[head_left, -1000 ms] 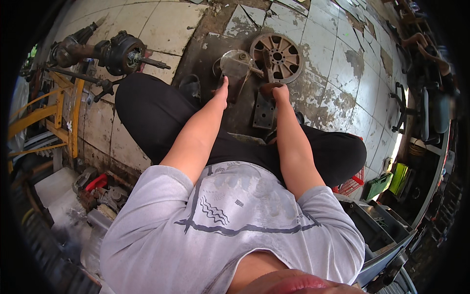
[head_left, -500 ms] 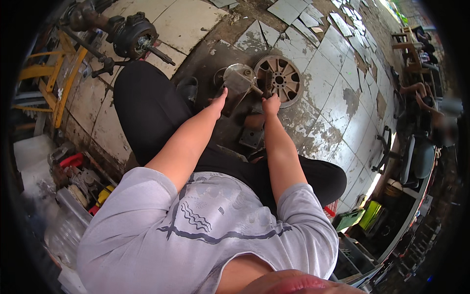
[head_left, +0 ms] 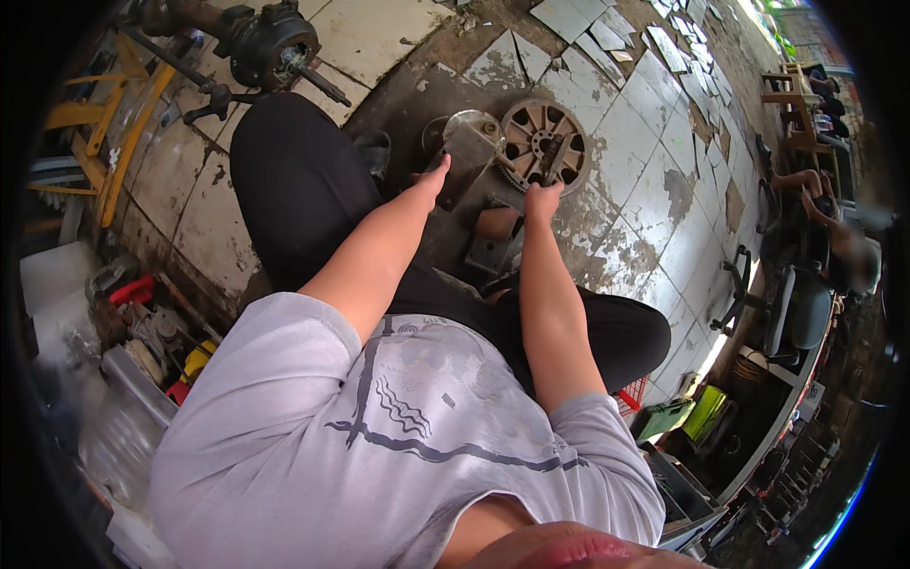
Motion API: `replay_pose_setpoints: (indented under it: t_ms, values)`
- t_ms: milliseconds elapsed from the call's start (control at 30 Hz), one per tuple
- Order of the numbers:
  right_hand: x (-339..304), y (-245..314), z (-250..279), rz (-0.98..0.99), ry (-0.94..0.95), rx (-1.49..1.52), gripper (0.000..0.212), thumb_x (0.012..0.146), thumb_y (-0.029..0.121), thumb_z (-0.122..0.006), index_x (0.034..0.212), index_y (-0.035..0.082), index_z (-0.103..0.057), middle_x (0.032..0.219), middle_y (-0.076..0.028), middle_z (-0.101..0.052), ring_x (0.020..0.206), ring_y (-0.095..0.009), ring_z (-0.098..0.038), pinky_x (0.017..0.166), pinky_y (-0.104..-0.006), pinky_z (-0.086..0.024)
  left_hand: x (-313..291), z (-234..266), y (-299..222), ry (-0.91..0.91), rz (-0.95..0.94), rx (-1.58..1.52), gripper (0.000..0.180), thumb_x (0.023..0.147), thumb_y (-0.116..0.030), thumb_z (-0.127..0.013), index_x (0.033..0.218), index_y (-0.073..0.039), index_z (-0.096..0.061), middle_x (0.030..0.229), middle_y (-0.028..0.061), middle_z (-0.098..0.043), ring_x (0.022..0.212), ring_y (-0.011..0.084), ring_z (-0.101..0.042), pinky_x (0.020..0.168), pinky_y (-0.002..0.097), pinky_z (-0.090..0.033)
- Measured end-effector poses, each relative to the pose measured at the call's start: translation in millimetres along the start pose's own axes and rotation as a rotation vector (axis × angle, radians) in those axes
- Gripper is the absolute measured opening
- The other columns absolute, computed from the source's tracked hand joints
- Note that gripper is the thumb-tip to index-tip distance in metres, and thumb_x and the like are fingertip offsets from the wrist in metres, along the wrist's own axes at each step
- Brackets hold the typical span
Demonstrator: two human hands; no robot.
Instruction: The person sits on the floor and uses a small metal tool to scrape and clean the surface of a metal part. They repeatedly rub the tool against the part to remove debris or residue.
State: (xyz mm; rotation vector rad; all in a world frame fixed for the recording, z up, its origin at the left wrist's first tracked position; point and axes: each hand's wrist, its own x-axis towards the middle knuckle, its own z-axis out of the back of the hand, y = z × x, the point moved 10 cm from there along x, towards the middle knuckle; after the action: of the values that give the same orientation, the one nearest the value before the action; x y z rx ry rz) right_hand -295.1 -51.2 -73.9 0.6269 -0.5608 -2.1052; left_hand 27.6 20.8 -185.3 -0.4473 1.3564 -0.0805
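In front of my crossed legs, my left hand (head_left: 433, 180) grips the side edge of a worn grey metal part (head_left: 469, 166) with a flat face, a rounded top and a short stub at the side. The thumb lies against its face; the other fingers are mostly hidden. My right hand (head_left: 543, 201) is closed around the handle of a narrow dark brush (head_left: 557, 157). Its head lies over a rusty flywheel (head_left: 518, 123) with a toothed rim, flat on the floor beside the metal part. Whether the brush touches the flywheel I cannot tell.
A dark metal block (head_left: 493, 248) with a brownish piece on top sits near my shins. An axle assembly (head_left: 275, 52) and a yellow stand (head_left: 133, 142) are at the far left. Broken tiles (head_left: 607, 38) lie ahead; an office chair (head_left: 796, 308) and another person's arm (head_left: 806, 190) are at right.
My right hand has shifted right and slightly nearer, and the brush has swung from upright to slanting right across the flywheel. My left hand keeps its hold. The view has shifted slightly.
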Motion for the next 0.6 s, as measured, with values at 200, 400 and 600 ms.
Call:
replay_pose_setpoints:
  t_ms: [200, 400, 600]
  values:
    - [-62.9, 51.1, 29.6, 0.283, 0.164, -0.179, 0.062, 0.103, 0.041, -0.058, 0.155, 0.010, -0.046, 0.137, -0.023, -0.060, 0.125, -0.044, -0.060, 0.100, -0.0515, -0.051, -25.6, -11.5, -11.1, -0.048, -0.024, -0.016, 0.148, 0.072, -0.087, -0.072, 0.167, -0.001, 0.002, 0.174, 0.0226, -0.016, 0.159, 0.0406, -0.023, 0.127, 0.0556, -0.024]
    - [-83.5, 71.8, 63.4, 0.274, -0.031, -0.343, 0.062, 0.100, 0.036, -0.064, 0.156, 0.016, -0.047, 0.122, -0.021, -0.063, 0.108, -0.043, -0.068, 0.087, -0.0528, -0.056, -15.3, -7.0, -8.7, -0.118, 0.027, 0.054, 0.149, 0.070, -0.087, -0.073, 0.167, -0.001, 0.000, 0.174, 0.0229, -0.014, 0.157, 0.0432, -0.025, 0.126, 0.0558, -0.026]
    - [-83.5, 45.2, 62.4, 0.132, 0.046, -0.485, 0.065, 0.097, 0.037, -0.067, 0.155, 0.015, -0.048, 0.126, -0.019, -0.063, 0.111, -0.042, -0.068, 0.089, -0.0512, -0.057, -11.9, -13.3, -9.8, -0.071, 0.018, 0.051, 0.150, 0.071, -0.091, -0.068, 0.167, -0.001, 0.004, 0.176, 0.0186, -0.007, 0.161, 0.0361, -0.017, 0.127, 0.0595, -0.019]
